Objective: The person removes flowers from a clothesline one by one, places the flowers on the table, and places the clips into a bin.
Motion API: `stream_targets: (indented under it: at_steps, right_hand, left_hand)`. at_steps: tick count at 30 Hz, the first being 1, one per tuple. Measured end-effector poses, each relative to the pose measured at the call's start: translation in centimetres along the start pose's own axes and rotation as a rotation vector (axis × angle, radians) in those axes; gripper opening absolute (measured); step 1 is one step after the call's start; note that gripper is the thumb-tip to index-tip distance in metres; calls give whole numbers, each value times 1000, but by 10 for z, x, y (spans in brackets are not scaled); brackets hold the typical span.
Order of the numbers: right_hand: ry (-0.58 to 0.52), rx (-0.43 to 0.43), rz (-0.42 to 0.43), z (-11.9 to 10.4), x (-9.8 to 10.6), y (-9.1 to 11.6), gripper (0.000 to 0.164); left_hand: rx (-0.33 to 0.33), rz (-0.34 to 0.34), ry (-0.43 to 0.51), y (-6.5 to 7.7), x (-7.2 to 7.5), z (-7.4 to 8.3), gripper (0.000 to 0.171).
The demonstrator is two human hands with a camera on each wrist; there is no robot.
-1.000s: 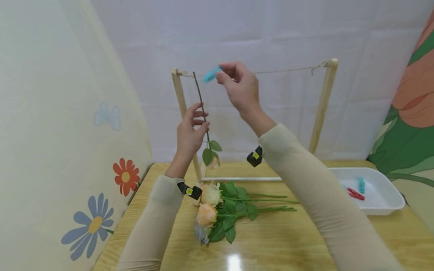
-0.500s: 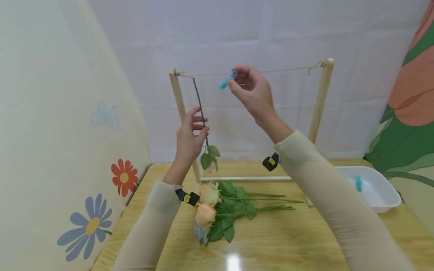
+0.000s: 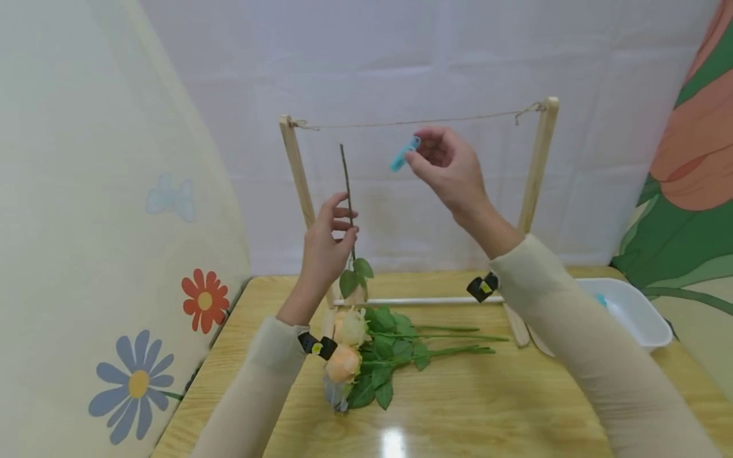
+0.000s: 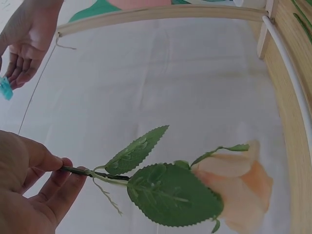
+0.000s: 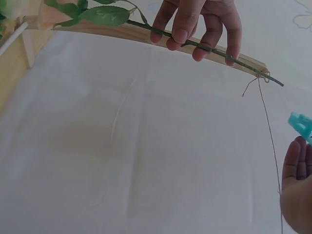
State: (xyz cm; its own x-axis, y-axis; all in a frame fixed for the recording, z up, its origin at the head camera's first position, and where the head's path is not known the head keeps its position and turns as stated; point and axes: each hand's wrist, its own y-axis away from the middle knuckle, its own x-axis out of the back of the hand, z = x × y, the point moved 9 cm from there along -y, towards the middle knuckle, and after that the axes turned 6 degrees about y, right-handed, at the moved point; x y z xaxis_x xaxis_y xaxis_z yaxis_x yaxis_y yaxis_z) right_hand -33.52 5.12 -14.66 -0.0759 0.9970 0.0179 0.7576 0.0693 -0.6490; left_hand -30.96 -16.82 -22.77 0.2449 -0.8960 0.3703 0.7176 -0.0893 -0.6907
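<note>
My left hand (image 3: pixel 328 245) pinches the green stem of a peach rose (image 4: pixel 239 180), which hangs bloom-down with its bare stem end pointing up. Two serrated leaves (image 4: pixel 170 195) sit just above the bloom. In my right hand (image 3: pixel 452 168), a light-blue clothespin (image 3: pixel 405 153) is pinched between thumb and fingers, to the right of the stem. Behind both hands a thin twine (image 3: pixel 395 123) runs between two wooden posts; the stem's top lies below it in the head view. The right wrist view shows the stem (image 5: pixel 209 48) crossing the fingers.
Several roses (image 3: pixel 346 362) lie on the wooden table (image 3: pixel 446 407), stems to the right. A white tray (image 3: pixel 641 312) stands at the right, partly behind the right sleeve, with a blue piece in it. A white rod (image 3: pixel 424 301) joins the wooden posts (image 3: pixel 538 165) low down.
My right hand has moved right and down, carrying the clothespin away from the stem. My left hand has lowered slightly with the rose, so the stem's end dropped from the twine.
</note>
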Motion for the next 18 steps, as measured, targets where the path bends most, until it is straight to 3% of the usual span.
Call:
stream_targets:
  at_steps: [10,18]
  right_hand:
    - [44,11,0,8,28,18,28]
    - [111,-39,21,24,52,33,31]
  left_hand:
    - [-57,-53,-34,8,-9,5,58]
    - [-82,-139,-93,17,-20,8,59]
